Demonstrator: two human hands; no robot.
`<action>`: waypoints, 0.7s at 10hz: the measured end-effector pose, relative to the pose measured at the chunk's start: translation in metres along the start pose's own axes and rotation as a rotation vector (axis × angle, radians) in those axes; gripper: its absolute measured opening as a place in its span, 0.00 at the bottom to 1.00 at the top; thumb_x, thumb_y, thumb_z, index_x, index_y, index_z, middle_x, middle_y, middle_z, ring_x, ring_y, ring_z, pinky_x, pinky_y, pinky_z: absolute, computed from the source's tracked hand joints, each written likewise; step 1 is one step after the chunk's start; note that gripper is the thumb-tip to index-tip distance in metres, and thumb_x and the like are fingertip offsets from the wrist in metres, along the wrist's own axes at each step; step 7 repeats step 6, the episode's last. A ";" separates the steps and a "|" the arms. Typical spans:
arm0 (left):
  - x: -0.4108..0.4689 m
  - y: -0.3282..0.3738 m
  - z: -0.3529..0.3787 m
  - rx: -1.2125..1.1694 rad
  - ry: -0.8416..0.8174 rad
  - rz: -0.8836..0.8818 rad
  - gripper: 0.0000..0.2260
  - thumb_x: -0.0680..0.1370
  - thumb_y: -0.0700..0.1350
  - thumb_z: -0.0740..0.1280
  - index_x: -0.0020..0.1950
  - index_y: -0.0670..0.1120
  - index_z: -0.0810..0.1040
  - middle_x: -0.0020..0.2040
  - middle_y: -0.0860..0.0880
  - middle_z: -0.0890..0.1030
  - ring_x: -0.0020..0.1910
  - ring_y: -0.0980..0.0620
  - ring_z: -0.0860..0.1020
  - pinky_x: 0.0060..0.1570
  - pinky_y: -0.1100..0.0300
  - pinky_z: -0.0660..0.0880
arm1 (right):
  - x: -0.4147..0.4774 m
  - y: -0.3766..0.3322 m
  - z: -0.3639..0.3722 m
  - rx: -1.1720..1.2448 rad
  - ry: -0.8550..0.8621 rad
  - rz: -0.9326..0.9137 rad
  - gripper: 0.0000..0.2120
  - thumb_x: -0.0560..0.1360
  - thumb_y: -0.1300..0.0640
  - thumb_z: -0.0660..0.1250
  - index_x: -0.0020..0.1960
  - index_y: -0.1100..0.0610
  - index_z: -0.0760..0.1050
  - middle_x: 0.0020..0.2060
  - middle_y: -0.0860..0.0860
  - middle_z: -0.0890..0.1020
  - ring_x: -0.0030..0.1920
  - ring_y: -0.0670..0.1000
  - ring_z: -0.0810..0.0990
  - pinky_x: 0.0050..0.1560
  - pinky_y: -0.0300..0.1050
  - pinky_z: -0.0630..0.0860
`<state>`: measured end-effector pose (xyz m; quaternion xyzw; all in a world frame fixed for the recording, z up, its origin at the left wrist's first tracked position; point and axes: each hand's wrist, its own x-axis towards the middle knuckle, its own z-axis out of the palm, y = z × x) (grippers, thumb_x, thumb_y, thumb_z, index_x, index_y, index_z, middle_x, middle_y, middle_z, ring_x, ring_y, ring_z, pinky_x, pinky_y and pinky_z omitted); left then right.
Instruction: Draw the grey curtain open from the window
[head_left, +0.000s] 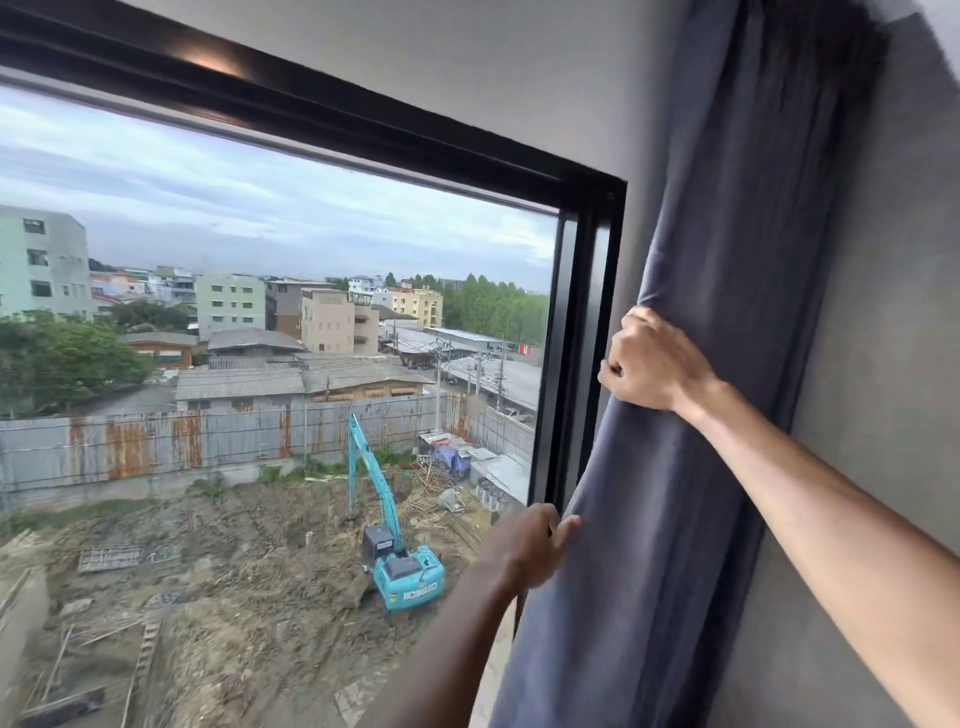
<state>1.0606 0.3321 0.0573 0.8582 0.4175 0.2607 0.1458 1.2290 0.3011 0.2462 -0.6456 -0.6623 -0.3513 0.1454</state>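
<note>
The grey curtain (727, 270) hangs bunched in folds at the right of the window (291, 322), against the grey wall, beyond the black frame (582, 332). My right hand (652, 364) is shut on the curtain's left edge at mid height. Lower down, my left hand (524, 548) pinches the same edge near the frame's right post. The glass is uncovered and shows a building site outside.
A grey wall (883, 322) stands right of the curtain, close to my right forearm. The black window frame runs along the top and down the right side. Outside are a teal excavator (400, 566), a rusty fence and buildings.
</note>
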 end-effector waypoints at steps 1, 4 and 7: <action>-0.010 -0.015 -0.015 0.047 -0.024 0.046 0.16 0.82 0.51 0.59 0.51 0.42 0.81 0.52 0.40 0.84 0.52 0.39 0.81 0.50 0.49 0.78 | -0.004 -0.014 -0.005 -0.048 0.005 -0.036 0.15 0.74 0.54 0.66 0.32 0.61 0.79 0.39 0.58 0.80 0.56 0.60 0.75 0.52 0.51 0.76; -0.047 -0.055 -0.067 0.085 0.016 0.028 0.17 0.83 0.52 0.59 0.68 0.46 0.75 0.66 0.44 0.80 0.64 0.45 0.79 0.65 0.47 0.74 | -0.015 -0.060 -0.020 -0.143 0.045 -0.144 0.19 0.77 0.54 0.63 0.30 0.61 0.79 0.32 0.55 0.81 0.45 0.60 0.78 0.64 0.54 0.71; -0.075 -0.086 -0.096 0.129 -0.031 -0.008 0.21 0.83 0.54 0.58 0.73 0.46 0.71 0.72 0.43 0.75 0.69 0.44 0.75 0.68 0.48 0.72 | -0.039 -0.086 -0.013 0.071 0.016 0.021 0.18 0.77 0.51 0.63 0.34 0.59 0.80 0.36 0.53 0.82 0.46 0.58 0.79 0.66 0.52 0.69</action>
